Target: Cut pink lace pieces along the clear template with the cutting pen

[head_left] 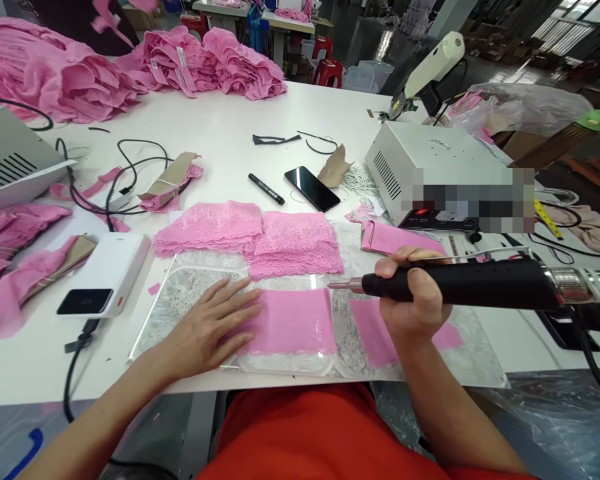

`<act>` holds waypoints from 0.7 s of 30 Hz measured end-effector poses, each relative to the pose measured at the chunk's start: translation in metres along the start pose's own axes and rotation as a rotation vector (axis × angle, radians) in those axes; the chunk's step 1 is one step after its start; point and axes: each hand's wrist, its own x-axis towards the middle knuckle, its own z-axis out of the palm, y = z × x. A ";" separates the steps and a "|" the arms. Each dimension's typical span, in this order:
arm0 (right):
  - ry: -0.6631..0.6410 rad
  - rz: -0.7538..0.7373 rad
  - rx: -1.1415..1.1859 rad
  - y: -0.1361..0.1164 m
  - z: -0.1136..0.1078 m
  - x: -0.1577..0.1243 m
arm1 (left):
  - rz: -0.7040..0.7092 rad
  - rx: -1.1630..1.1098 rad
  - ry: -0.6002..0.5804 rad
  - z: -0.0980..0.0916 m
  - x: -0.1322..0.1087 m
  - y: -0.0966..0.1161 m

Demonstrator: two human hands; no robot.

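Observation:
My left hand [216, 328] lies flat, fingers spread, on the left end of a pink fabric piece [295, 323]. That piece rests on a clear plate [285, 364] over a grey marbled board [180, 293]. In my right hand [415, 293] is a black handheld hot-air tool [473, 283], held level. Its narrow metal nozzle points left, close to the fabric's upper right corner; whether it touches, I cannot tell. Just behind sit two stacks of pink lace pieces [210, 227], [295, 243]. Another pink piece [373, 333] lies partly beneath my right hand and wrist.
A grey control box [435, 160] stands at the right, another box [20, 153] at the left. A white power bank [115, 273], phone [313, 188] and marker [266, 189] lie around the board. Pink garments [55, 73] are heaped at the back. Black cables [135, 170] cross the left side.

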 end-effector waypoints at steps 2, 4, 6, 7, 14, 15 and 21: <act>0.015 0.003 0.001 0.000 -0.005 0.001 | 0.000 0.007 0.021 -0.001 0.010 0.010; 0.024 0.015 0.018 0.000 -0.007 0.000 | 0.017 0.022 0.035 0.002 0.025 0.024; 0.036 0.020 0.038 0.000 -0.009 -0.001 | 0.043 0.043 0.043 0.011 0.044 0.038; 0.041 0.020 0.047 0.000 -0.010 -0.001 | 0.048 0.056 0.033 0.017 0.054 0.044; 0.041 0.004 0.063 0.000 -0.016 0.001 | 0.079 0.100 -0.008 0.055 0.089 0.060; 0.037 -0.002 0.067 0.000 -0.016 0.001 | 0.089 0.100 -0.002 0.056 0.089 0.060; 0.000 -0.004 0.086 0.003 -0.015 0.000 | 0.121 0.079 0.013 0.055 0.088 0.058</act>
